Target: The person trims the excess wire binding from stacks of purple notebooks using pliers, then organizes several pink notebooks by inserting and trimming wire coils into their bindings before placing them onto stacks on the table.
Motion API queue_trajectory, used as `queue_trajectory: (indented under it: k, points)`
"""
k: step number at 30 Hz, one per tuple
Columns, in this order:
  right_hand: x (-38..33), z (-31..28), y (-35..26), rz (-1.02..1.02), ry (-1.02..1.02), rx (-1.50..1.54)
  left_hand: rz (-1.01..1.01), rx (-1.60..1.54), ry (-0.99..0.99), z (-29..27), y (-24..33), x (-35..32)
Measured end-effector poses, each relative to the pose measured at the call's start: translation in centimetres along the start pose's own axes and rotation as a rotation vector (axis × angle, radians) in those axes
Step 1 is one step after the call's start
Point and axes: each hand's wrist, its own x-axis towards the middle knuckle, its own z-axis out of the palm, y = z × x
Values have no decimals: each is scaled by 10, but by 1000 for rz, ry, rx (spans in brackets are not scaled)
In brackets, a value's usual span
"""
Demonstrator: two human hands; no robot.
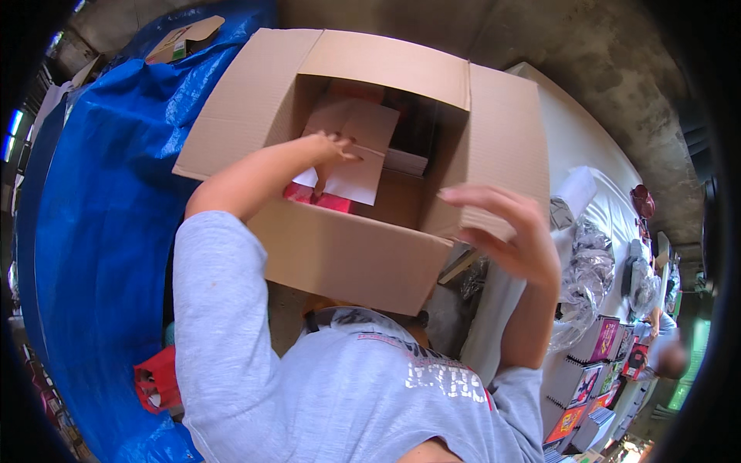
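Tarpaulin [93,231], blue, covering the ground at left under and beside the box. Table [571,147], long, white-covered, at right, carrying clear plastic bags [590,266] and 2 rows of spiral notebooks [594,363] near its lower end.

Cardboard box [347,255], large, brown, 4 flaps open, standing between tarpaulin and table. Inside: red packets [324,201] at the near wall, a stack of flat items [405,160] deeper in, and 1 loose cardboard sheet [351,147] lying tilted over them.

Left hand [332,150], reaching into the box; fingers bent and resting on the cardboard sheet, whether pinching it I cannot tell. Right hand [513,231], at the box's right near corner, fingers spread and curved, holding nothing; contact with the flap unclear.

Risk, as judged: the sheet could slide off the uneven stack if lifted by 1 edge, and the unsupported right flap may fold inward onto the reaching arm.
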Motion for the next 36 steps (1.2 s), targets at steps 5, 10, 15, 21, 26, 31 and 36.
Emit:
queue_trajectory:
  k: [5,10,15,21,26,31,36]
  points:
    - [108,58,107,474,-664,-660,400,393,119,22,14,17]
    - [146,97,194,663,-964,-791,435,273,411,56,15,35]
    - [136,149,273,661,-1426,-716,46,74,321,22,-37,22]
    - [71,220,328,691,-846,-258,-458,-430,1094,-29,-101,-45]
    - [49,315,326,950,-363,73,-427,-680,1184,3,-123,-59]
    - [72,368,315,1132,-123,326,-419,-809,1098,-16,-116,-60]
    - [79,369,316,1204,-61,539,-438,-934,865,-17,-113,-75]
